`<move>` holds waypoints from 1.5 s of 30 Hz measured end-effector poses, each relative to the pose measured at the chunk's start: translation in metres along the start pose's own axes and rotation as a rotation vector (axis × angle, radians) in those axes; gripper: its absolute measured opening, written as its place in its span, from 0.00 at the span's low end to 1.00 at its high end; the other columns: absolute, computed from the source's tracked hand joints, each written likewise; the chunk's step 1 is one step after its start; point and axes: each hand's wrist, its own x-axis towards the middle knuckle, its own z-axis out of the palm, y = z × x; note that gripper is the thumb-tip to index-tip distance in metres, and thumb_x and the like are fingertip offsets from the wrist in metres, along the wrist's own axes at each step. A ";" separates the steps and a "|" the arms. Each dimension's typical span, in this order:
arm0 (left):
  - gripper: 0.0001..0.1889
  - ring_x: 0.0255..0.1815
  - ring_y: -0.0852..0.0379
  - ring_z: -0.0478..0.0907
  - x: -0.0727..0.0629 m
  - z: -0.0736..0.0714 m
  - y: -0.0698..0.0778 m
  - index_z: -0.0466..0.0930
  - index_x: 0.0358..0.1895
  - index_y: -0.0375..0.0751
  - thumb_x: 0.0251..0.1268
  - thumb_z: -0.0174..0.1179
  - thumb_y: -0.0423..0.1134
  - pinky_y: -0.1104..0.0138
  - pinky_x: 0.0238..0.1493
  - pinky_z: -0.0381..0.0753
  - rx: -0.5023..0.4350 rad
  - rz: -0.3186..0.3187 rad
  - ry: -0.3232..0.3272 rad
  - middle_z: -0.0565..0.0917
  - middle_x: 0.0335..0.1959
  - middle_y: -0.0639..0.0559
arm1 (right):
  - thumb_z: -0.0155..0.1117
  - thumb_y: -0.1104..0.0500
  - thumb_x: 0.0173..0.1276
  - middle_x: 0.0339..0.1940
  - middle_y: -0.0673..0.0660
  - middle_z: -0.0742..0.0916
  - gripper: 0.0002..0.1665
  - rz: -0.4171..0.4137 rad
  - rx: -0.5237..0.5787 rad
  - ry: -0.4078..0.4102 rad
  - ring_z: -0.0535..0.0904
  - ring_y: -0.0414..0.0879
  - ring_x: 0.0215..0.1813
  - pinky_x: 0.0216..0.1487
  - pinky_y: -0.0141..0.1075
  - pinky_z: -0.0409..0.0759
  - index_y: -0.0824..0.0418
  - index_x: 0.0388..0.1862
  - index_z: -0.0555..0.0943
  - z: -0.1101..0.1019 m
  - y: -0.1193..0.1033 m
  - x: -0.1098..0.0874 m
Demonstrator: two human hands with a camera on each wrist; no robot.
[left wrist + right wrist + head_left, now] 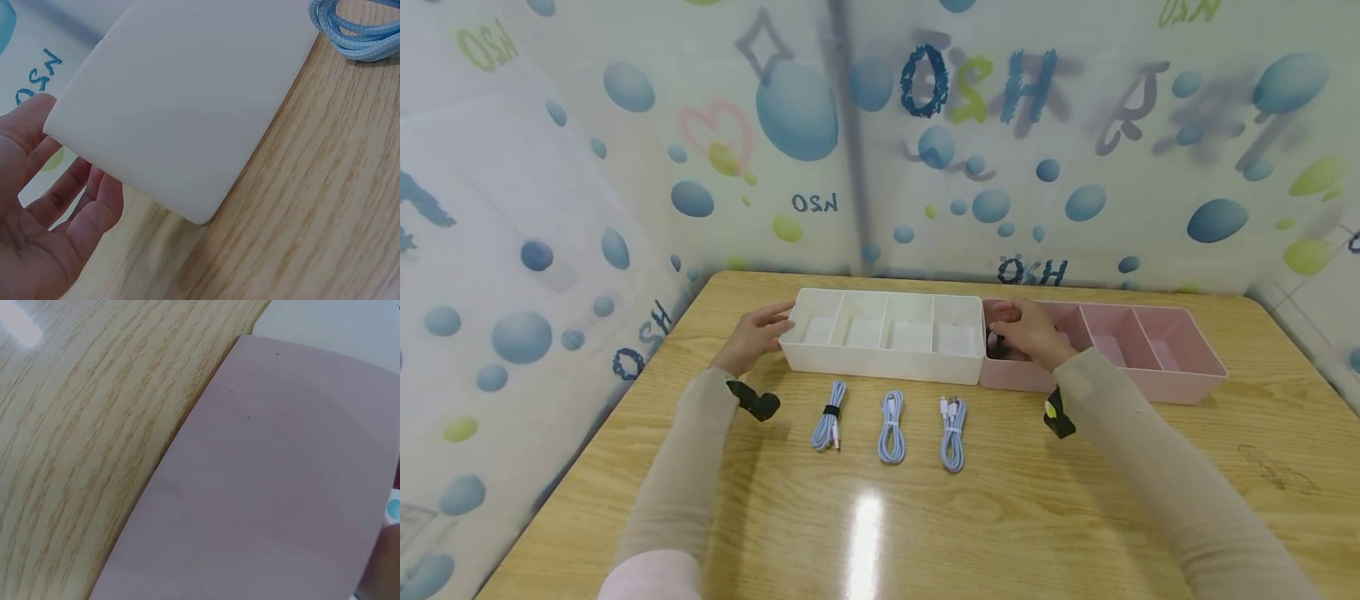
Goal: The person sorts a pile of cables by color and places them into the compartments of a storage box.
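From my remote station: the right hand [1032, 333] is nearer the dark item [997, 346], which lies beneath its fingertips in the pink box's [1165, 385] left-end compartment; its long axis and any grasp I cannot tell. The left hand's [751, 337] relaxed fingers touch the white box [880, 364]. Wall lettering [1028, 86] reads "H2O", reversed.

Three bundled light-blue USB cables [891, 437]: one black strap [831, 410], two white ties [952, 429]. One white divided storage tray [880, 365], four compartments [910, 337]; one pink divided storage tray [1180, 387], compartments partly hidden, count unclear. Two hands [751, 340]. One table [775, 533].
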 end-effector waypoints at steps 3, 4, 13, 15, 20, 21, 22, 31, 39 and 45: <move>0.26 0.47 0.55 0.67 -0.002 0.001 0.002 0.55 0.67 0.39 0.66 0.47 0.33 0.72 0.37 0.74 -0.001 0.001 0.002 0.61 0.61 0.36 | 0.52 0.63 0.66 0.53 0.65 0.71 0.23 0.004 0.018 -0.004 0.71 0.58 0.51 0.50 0.45 0.72 0.65 0.60 0.64 0.000 0.000 0.001; 0.26 0.47 0.54 0.67 -0.003 0.001 0.002 0.55 0.67 0.39 0.66 0.47 0.33 0.72 0.37 0.74 -0.001 0.002 0.002 0.61 0.61 0.36 | 0.52 0.63 0.66 0.53 0.66 0.71 0.24 0.004 0.020 -0.004 0.71 0.58 0.51 0.50 0.45 0.72 0.65 0.60 0.63 0.000 0.000 0.001; 0.26 0.50 0.51 0.66 -0.001 0.002 0.001 0.54 0.67 0.40 0.67 0.46 0.34 0.72 0.39 0.73 0.009 -0.009 0.008 0.60 0.61 0.36 | 0.51 0.63 0.66 0.57 0.66 0.70 0.24 -0.020 0.046 -0.031 0.71 0.58 0.53 0.50 0.44 0.72 0.66 0.61 0.62 -0.001 0.001 -0.004; 0.26 0.48 0.53 0.67 -0.001 0.001 0.001 0.54 0.67 0.40 0.67 0.46 0.34 0.72 0.38 0.74 0.004 -0.006 0.005 0.60 0.61 0.36 | 0.51 0.64 0.66 0.56 0.66 0.70 0.24 -0.038 0.037 -0.035 0.71 0.58 0.53 0.50 0.43 0.72 0.66 0.60 0.63 -0.001 0.001 -0.006; 0.26 0.45 0.56 0.68 0.005 -0.003 -0.007 0.54 0.67 0.41 0.66 0.47 0.35 0.72 0.36 0.74 -0.013 0.000 0.003 0.61 0.61 0.36 | 0.52 0.65 0.66 0.56 0.65 0.71 0.22 -0.081 0.025 -0.048 0.70 0.57 0.54 0.50 0.43 0.72 0.66 0.59 0.64 -0.002 -0.001 -0.012; 0.26 0.45 0.57 0.68 0.007 -0.004 -0.009 0.55 0.67 0.42 0.66 0.48 0.35 0.72 0.36 0.74 -0.013 0.000 0.007 0.61 0.60 0.36 | 0.51 0.65 0.66 0.56 0.66 0.71 0.22 -0.086 0.028 -0.054 0.70 0.57 0.54 0.50 0.43 0.72 0.66 0.59 0.64 -0.003 -0.001 -0.013; 0.26 0.45 0.57 0.68 0.009 -0.005 -0.012 0.55 0.67 0.43 0.66 0.48 0.36 0.72 0.36 0.74 -0.012 0.001 0.011 0.62 0.60 0.37 | 0.51 0.65 0.66 0.56 0.66 0.70 0.23 -0.094 0.030 -0.060 0.70 0.57 0.55 0.50 0.43 0.72 0.67 0.59 0.64 -0.003 -0.001 -0.014; 0.27 0.43 0.59 0.70 0.017 -0.008 -0.023 0.57 0.67 0.45 0.65 0.50 0.40 0.71 0.37 0.74 0.022 0.041 0.021 0.64 0.59 0.38 | 0.53 0.59 0.66 0.59 0.63 0.69 0.24 -0.082 -0.007 -0.023 0.67 0.57 0.56 0.52 0.47 0.70 0.62 0.60 0.65 -0.012 -0.005 -0.026; 0.26 0.45 0.58 0.69 0.018 -0.008 -0.024 0.57 0.66 0.45 0.65 0.50 0.39 0.72 0.37 0.74 0.000 0.019 0.024 0.64 0.60 0.39 | 0.53 0.59 0.66 0.56 0.63 0.71 0.23 -0.109 -0.016 -0.023 0.68 0.56 0.54 0.52 0.46 0.70 0.64 0.58 0.65 -0.013 -0.007 -0.037; 0.26 0.44 0.58 0.69 0.020 -0.009 -0.025 0.56 0.67 0.45 0.66 0.49 0.38 0.72 0.36 0.75 -0.024 0.006 0.016 0.62 0.61 0.38 | 0.53 0.57 0.66 0.54 0.62 0.72 0.22 -0.142 -0.021 0.011 0.68 0.56 0.55 0.51 0.46 0.70 0.64 0.57 0.66 -0.015 -0.008 -0.044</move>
